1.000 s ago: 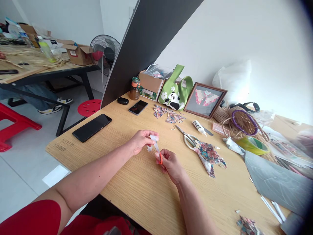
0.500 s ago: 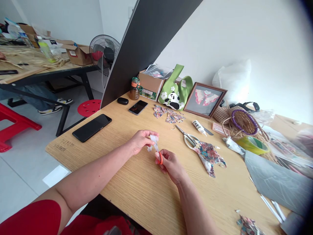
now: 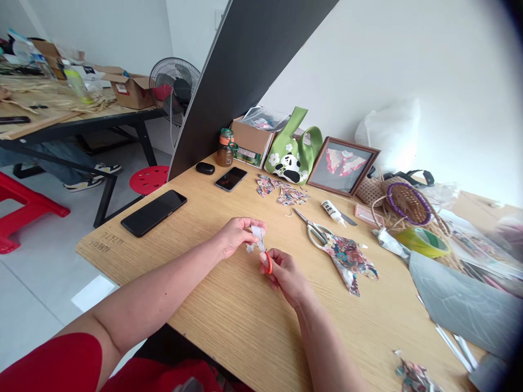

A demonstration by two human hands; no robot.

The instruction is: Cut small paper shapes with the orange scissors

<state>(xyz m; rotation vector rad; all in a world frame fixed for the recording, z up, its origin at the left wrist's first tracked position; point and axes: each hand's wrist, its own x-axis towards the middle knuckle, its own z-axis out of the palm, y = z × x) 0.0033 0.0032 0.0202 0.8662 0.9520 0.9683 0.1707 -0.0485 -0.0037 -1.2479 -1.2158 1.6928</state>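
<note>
Over the middle of the wooden table (image 3: 229, 305), my left hand (image 3: 235, 238) pinches a small white piece of paper (image 3: 256, 231). My right hand (image 3: 281, 272) grips small scissors with orange handles (image 3: 268, 262), its fingers closed in the loops. The scissor blades point away from me and meet the paper. A small white scrap (image 3: 250, 247) shows just below the paper, by my left fingers; whether it is still attached I cannot tell. To the right lie larger scissors with white handles (image 3: 316, 235), touching a piece of floral fabric (image 3: 350, 256).
Floral cutouts (image 3: 281, 190) lie at the back, near a green panda bag (image 3: 288, 155) and a picture frame (image 3: 344, 165). Two phones, one a large black phone (image 3: 154, 213), lie left. A glue bottle (image 3: 333, 212) and woven baskets (image 3: 408, 203) are right. A dark panel (image 3: 245, 71) stands behind.
Almost nothing differs. Both hands, the paper and the orange-handled scissors stay in nearly the same place.
</note>
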